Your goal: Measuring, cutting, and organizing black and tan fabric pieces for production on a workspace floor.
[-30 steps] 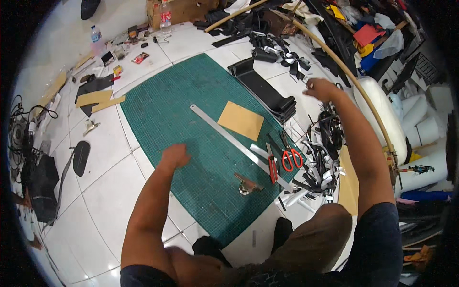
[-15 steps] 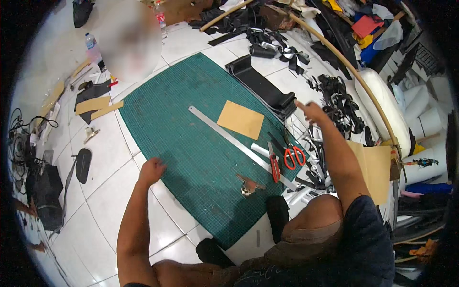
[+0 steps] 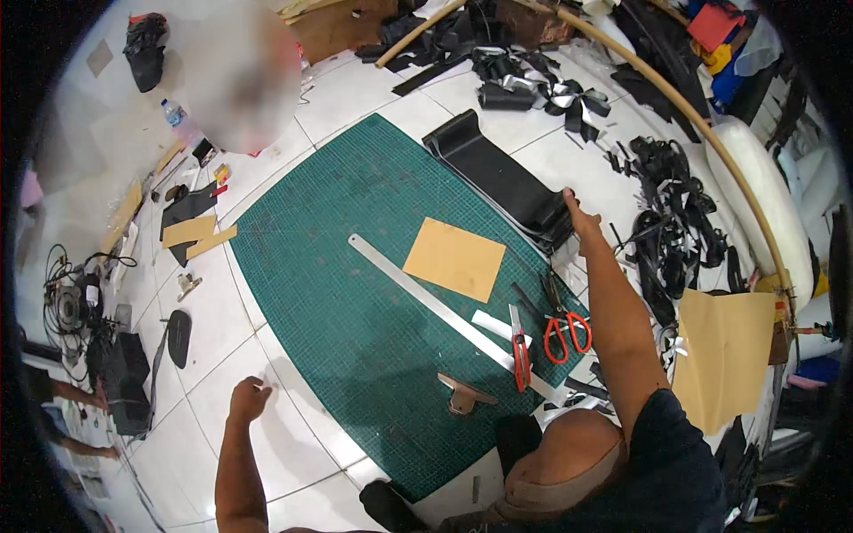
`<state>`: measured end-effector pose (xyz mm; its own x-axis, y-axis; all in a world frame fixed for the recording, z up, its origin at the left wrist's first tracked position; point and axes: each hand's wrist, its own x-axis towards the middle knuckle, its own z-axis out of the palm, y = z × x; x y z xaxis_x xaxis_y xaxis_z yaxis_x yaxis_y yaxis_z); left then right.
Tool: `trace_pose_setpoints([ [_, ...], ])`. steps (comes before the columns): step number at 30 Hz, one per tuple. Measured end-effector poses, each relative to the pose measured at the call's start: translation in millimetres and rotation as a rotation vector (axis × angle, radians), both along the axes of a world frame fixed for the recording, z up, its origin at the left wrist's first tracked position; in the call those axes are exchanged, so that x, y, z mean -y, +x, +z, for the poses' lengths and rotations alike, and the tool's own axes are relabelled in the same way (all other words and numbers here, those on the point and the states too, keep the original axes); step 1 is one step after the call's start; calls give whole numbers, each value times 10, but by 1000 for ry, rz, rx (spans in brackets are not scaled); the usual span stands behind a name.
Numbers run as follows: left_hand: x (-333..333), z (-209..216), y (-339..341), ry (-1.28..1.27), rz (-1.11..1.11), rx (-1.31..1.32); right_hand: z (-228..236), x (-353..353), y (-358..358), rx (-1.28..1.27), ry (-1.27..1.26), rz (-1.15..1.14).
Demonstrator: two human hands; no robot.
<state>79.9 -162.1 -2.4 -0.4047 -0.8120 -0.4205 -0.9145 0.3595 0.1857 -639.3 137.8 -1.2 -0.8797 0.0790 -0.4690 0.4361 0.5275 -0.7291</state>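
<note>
My left hand (image 3: 250, 400) hovers over the white floor tiles left of the green cutting mat (image 3: 329, 293), its fingers loosely curled, with nothing visible in them. My right hand (image 3: 584, 224) reaches far right with fingers stretched out. Its fingertips touch the near, rolled end of a black sheet (image 3: 506, 178) lying along the mat's right edge. On the mat lie a tan card (image 3: 455, 258), a steel ruler (image 3: 418, 292), a red-handled cutter knife (image 3: 521, 360), red-handled scissors (image 3: 566, 333) and a metal clip (image 3: 463, 394).
Black strip scraps (image 3: 657, 213) are heaped on the right, beside a larger tan sheet (image 3: 724, 355) and a bamboo pole (image 3: 675, 93). Tan card pieces (image 3: 188, 232), another clip (image 3: 187, 286) and a black case (image 3: 179, 339) lie left. A blurred person sits at the far side.
The view has shifted, so the mat and its things sit lower. My left hand has moved away from the mat's left edge toward me. My right hand stays at the black sheet's rolled end.
</note>
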Motion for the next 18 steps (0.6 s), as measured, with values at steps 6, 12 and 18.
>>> trace_pose_setpoints([
  [6,-139,128,-939,41,-80,-165,-266,91,-183,94,-59,-61],
  [12,-246,79,-2431,181,-200,-547,-360,137,-450,198,-42,-51],
  [18,-714,117,-3737,276,-421,-622,-327,377,-206,169,38,-116],
])
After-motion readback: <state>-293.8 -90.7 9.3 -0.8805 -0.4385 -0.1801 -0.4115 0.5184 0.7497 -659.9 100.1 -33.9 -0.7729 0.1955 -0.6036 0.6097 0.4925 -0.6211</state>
